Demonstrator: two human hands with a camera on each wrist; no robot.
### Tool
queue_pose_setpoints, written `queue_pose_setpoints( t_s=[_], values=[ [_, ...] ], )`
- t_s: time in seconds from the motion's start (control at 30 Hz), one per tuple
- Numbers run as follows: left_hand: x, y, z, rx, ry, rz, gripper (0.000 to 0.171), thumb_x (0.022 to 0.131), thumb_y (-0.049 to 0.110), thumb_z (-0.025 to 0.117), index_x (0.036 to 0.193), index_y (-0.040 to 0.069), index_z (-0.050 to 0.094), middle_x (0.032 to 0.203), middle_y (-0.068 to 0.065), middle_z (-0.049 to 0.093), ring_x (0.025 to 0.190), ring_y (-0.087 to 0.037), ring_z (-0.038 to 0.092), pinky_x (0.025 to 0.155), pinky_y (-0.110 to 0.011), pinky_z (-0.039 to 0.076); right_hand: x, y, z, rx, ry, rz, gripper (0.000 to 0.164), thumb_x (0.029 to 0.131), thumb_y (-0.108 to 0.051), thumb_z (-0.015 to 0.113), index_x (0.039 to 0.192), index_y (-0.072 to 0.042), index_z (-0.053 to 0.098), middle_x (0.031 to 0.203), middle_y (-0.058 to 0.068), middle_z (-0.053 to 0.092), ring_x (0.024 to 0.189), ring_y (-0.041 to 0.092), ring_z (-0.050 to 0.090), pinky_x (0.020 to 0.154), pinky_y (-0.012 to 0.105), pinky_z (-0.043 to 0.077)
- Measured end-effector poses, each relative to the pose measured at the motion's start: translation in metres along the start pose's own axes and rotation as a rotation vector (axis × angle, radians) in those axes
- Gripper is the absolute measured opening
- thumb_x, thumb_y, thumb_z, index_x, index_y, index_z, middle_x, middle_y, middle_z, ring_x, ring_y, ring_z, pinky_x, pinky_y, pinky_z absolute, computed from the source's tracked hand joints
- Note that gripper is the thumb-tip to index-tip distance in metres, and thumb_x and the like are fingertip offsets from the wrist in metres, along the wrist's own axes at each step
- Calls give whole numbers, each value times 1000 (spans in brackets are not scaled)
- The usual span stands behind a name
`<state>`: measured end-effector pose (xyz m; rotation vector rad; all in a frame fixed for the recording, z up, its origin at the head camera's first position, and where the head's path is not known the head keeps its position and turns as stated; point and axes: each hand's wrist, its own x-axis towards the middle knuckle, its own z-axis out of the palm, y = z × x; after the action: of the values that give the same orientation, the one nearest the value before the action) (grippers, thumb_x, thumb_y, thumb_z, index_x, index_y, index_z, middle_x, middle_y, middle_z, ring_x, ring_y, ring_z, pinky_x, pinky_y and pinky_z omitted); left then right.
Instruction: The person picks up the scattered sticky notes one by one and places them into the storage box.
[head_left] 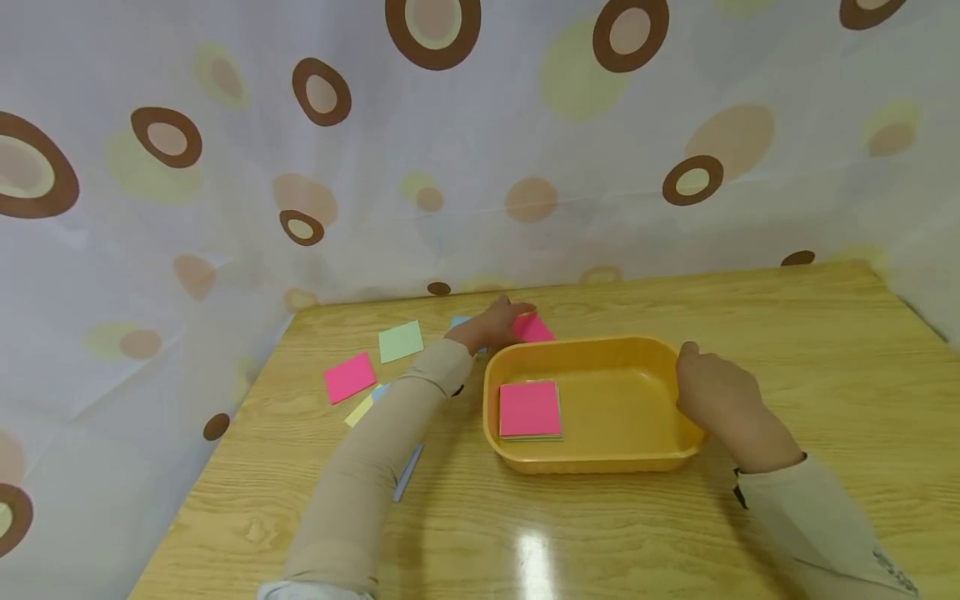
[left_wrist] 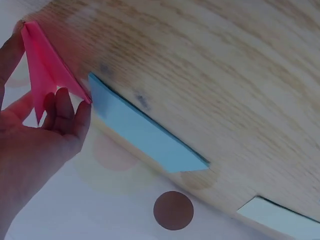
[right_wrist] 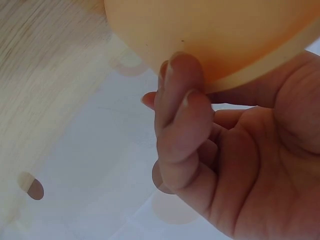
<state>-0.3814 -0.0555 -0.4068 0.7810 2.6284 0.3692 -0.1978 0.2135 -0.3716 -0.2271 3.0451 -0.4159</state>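
My left hand (head_left: pixel 497 325) reaches behind the tray and pinches a pink sticky note (head_left: pixel 534 327). In the left wrist view that pink paper (left_wrist: pixel 47 62) bends between the thumb and fingers. On the right, my right hand (head_left: pixel 716 404) grips the end of a yellow-orange plastic tray (head_left: pixel 600 465), its fingers curled over the rim, as the right wrist view also shows. Inside the tray's left end lies a small stack of square notes, a pink one (head_left: pixel 529 408) on top. Beside my left hand a blue note (left_wrist: pixel 142 130) lies on the table, mostly covered by the hand in the head view.
Left of the tray, a green note (head_left: pixel 401 342), another pink note (head_left: pixel 349 378) and a yellow note (head_left: pixel 363 407) with a blue one (head_left: pixel 380 391) lie on the wooden table (head_left: pixel 247 492). A blue-grey piece (head_left: pixel 407 473) shows beside my left sleeve. Patterned sheeting (head_left: pixel 480 142) hangs behind.
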Motion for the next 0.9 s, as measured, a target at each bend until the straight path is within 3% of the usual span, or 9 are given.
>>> queue_pose_setpoints(
  t_s=[0.2,0.33,0.43,0.57,0.73,0.9],
  values=[
    [-1,7,-7,153,-46,-51,66,89,48,64,148,29,39,141,-17,33,130,-31,31,100,-48,39,0,1,0,3,-4,2,45,86,6,53,118,29,32,62,17,52,51,25,52,43,34,43],
    [1,9,-10,253,-35,-28,58,89,46,65,141,26,48,141,-14,35,132,-31,30,107,-49,29,1,2,0,5,-18,10,48,86,5,53,121,29,31,63,17,53,52,25,53,44,35,43],
    [5,8,-11,296,-21,-11,46,89,46,66,126,22,52,134,-10,40,128,-28,32,108,-48,25,1,2,-1,7,-25,23,47,87,5,52,122,29,30,64,18,54,53,26,53,45,35,44],
    [10,5,-11,323,-18,-20,42,88,48,66,109,16,49,116,-6,43,115,-23,35,100,-43,28,1,2,-1,12,-13,30,44,87,5,53,118,28,32,65,20,54,54,26,53,45,36,45],
    [13,2,-9,338,-3,-15,48,87,50,67,108,12,44,106,-5,46,107,-23,41,97,-42,31,1,2,-2,25,-13,27,40,87,5,54,114,27,35,63,17,52,53,26,53,45,35,44],
    [10,-1,-2,223,57,37,43,89,37,68,114,9,47,105,-8,59,94,-22,54,96,-42,38,2,1,-1,24,-27,22,45,86,5,53,118,29,32,62,16,53,52,25,52,44,34,43]
  ],
)
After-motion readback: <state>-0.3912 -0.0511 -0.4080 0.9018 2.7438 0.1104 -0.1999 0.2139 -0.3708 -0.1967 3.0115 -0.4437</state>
